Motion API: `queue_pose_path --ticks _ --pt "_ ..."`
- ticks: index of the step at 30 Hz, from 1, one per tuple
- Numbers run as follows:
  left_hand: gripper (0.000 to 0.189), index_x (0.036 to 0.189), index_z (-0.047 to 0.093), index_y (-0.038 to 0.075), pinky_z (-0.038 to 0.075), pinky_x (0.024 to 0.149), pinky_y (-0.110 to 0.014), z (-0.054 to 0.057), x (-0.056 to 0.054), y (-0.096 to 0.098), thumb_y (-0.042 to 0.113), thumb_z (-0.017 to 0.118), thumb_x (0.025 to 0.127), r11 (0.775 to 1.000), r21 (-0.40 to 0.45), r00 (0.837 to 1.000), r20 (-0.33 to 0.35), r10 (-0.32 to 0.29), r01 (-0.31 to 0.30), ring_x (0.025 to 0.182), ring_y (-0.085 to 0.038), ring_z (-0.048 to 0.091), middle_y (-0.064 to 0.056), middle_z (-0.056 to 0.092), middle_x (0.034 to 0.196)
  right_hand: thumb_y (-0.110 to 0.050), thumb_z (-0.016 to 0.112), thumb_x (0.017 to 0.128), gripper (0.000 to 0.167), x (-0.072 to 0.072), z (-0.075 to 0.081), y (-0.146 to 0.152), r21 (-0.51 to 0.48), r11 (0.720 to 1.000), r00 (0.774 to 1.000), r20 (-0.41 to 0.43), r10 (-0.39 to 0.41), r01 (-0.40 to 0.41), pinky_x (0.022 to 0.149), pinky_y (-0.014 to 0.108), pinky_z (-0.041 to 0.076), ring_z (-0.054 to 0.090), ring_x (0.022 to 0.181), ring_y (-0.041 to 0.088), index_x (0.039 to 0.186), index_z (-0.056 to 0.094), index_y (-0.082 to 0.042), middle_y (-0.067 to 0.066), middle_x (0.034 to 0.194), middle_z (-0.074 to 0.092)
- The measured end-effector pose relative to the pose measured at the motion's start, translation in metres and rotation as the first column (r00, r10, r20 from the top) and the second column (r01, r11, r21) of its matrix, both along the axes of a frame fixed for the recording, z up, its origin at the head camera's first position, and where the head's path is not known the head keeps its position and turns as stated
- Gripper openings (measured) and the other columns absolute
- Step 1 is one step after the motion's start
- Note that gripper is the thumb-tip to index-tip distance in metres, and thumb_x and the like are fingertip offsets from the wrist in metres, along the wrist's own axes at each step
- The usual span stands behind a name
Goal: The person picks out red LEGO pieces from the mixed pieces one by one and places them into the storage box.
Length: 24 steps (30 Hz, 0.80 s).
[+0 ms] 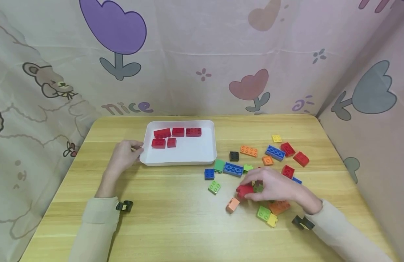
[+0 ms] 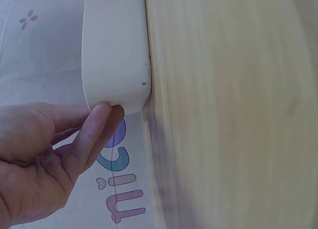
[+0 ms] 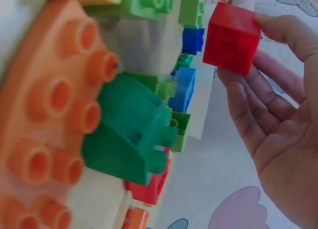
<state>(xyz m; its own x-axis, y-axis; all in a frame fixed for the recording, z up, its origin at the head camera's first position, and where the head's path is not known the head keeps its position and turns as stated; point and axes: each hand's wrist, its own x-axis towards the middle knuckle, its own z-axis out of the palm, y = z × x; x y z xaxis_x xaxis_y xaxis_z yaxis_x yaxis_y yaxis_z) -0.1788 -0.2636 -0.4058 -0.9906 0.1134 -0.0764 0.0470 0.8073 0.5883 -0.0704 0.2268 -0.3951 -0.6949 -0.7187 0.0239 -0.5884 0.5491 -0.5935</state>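
Note:
In the head view, my right hand (image 1: 270, 185) holds a red toy brick (image 1: 244, 190) among the loose bricks. The right wrist view shows this red brick (image 3: 231, 38) pinched between the thumb and fingers of my right hand (image 3: 278, 100). My left hand (image 1: 124, 154) is at the left end of a white tray (image 1: 185, 154). Up close in the left wrist view, the fingertips of my left hand (image 2: 54, 154) grip the rim of the tray (image 2: 117, 50). Inside the tray, several red bricks (image 1: 178, 132) lie in two rows towards the back left.
Loose bricks spread over the table's right half: blue (image 1: 233, 169), orange (image 1: 249, 151), black (image 1: 234, 156), light green (image 1: 214, 187), yellow (image 1: 276, 138) and more red bricks (image 1: 301, 158). A patterned curtain (image 1: 175, 83) hangs behind the wooden table (image 1: 169, 218).

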Motion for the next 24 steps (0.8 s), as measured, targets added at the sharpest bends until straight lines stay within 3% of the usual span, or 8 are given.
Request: queue_pose_path --ticks 10,18,24 --pt "0.033 0.129 0.068 -0.011 0.061 0.062 -0.024 0.0 0.0 -0.001 0.008 0.062 0.103 1.0 0.009 1.0 -0.01 -0.003 0.004 0.086 -0.03 0.075 -0.031 0.074 0.115 -0.027 0.086 0.089 0.025 -0.013 0.008 -0.011 -0.065 0.997 0.997 -0.079 0.024 -0.029 0.083 0.027 0.065 0.073 0.096 0.004 0.112 0.081 -0.019 -0.007 0.108 0.081" --pt "0.033 0.13 0.067 -0.012 0.062 0.063 -0.025 0.0 0.0 -0.001 0.007 0.062 0.104 1.0 0.012 1.0 -0.011 -0.005 0.005 0.086 -0.03 0.074 -0.032 0.073 0.116 -0.03 0.085 0.089 0.026 -0.027 0.013 -0.021 -0.044 0.999 0.996 -0.083 -0.024 0.021 0.085 0.033 0.066 0.074 0.098 0.011 0.113 0.081 -0.02 -0.005 0.112 0.081" --pt "0.033 0.131 0.066 -0.012 0.063 0.064 -0.027 -0.001 0.001 -0.001 0.007 0.061 0.104 1.0 0.023 1.0 -0.001 -0.005 0.005 0.084 -0.028 0.075 -0.032 0.073 0.116 -0.029 0.085 0.089 0.028 -0.033 0.017 -0.031 -0.057 0.998 0.992 -0.124 -0.007 -0.001 0.086 0.035 0.066 0.076 0.099 0.013 0.114 0.081 -0.017 -0.003 0.112 0.081"
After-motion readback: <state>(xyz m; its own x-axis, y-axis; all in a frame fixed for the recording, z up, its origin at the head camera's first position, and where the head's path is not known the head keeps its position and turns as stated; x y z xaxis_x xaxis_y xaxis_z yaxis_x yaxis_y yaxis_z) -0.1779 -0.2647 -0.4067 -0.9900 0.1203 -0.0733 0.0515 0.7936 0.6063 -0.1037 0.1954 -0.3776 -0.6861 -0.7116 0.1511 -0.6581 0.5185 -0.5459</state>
